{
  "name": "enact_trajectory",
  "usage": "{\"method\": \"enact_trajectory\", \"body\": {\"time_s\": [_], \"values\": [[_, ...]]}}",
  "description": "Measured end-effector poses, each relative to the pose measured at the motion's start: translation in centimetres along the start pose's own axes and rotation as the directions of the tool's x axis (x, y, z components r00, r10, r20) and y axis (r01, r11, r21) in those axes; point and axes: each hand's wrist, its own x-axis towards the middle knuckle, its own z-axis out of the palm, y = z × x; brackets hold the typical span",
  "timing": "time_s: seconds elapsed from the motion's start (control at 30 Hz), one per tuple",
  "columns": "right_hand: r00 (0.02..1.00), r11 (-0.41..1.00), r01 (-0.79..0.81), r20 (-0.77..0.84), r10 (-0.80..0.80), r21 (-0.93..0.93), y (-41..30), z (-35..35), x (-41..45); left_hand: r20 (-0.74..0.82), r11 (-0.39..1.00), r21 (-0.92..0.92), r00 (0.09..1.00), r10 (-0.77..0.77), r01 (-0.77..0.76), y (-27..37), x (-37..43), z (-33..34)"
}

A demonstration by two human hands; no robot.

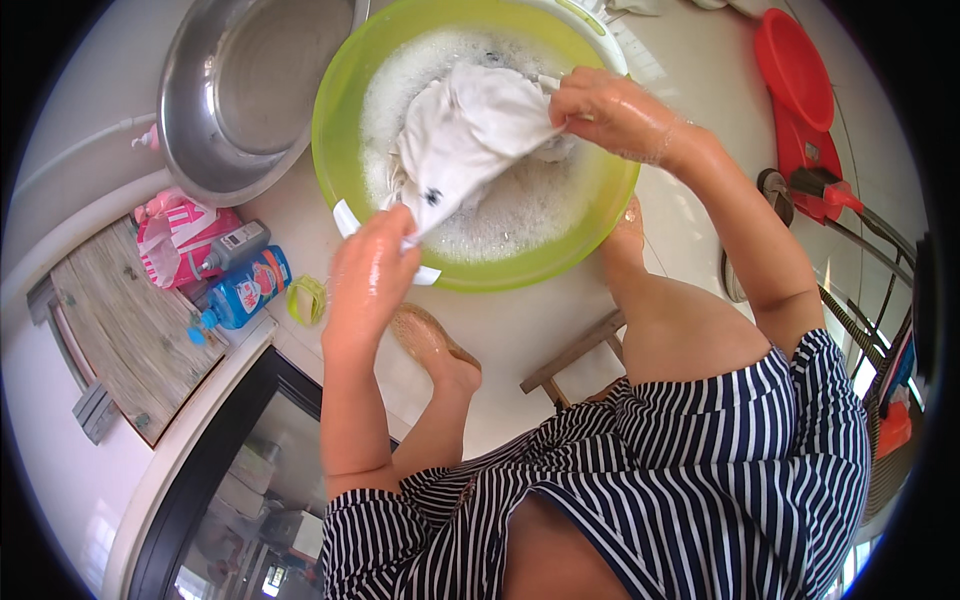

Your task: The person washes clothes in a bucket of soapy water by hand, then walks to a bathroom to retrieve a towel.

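A wet white garment point(480, 120) with a small dark mark is stretched between my hands over a large green plastic basin point(330, 150). My left hand point(375, 262) grips its lower edge near the basin's white handle point(346, 219). At the upper right, my right hand point(607, 112) pinches another edge of the cloth. Foamy water point(495, 240) fills the basin around and under the garment, and the cloth's lower part is hidden in it. Both hands look wet, with suds on the right wrist.
A stainless steel basin point(187, 97) leans at the upper left. Below it stand a blue detergent bottle point(251, 289), a grey bottle point(240, 244), a pink packet point(180, 240) and a green ring-shaped item point(306, 300). A red plastic bowl point(795, 71) and a wooden stool point(577, 352) are to the right.
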Motion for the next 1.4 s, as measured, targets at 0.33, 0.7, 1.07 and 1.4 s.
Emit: {"method": "enact_trajectory", "body": {"time_s": [0.33, 0.7, 1.07, 1.4], "values": [[0.973, 0.968, -0.222, 0.044, 0.228, -0.115, 0.1, 4.1, 1.8, -0.1, 0.967, -0.235, 0.988, -0.12, 0.093, 0.7, 4.0, 3.4], [0.959, 0.887, -0.189, 0.113, 0.259, -0.422, -0.5, 1.1, 0.7, -0.108, 0.846, -0.397, 0.898, -0.427, 0.355, -4.5, 8.1, 7.6], [0.972, 0.988, 0.084, -0.207, -0.109, -0.127, -1.4, 7.8, 4.3, -0.393, 0.918, -0.337, 0.855, -0.339, 0.209, -2.4, 7.5, 9.1], [0.999, 0.963, 0.044, 0.002, -0.045, -0.265, -0.2, 7.6, 5.6, -0.167, 0.612, -0.786, 0.922, -0.35, 0.09, 1.6, 8.6, 9.0]]}}
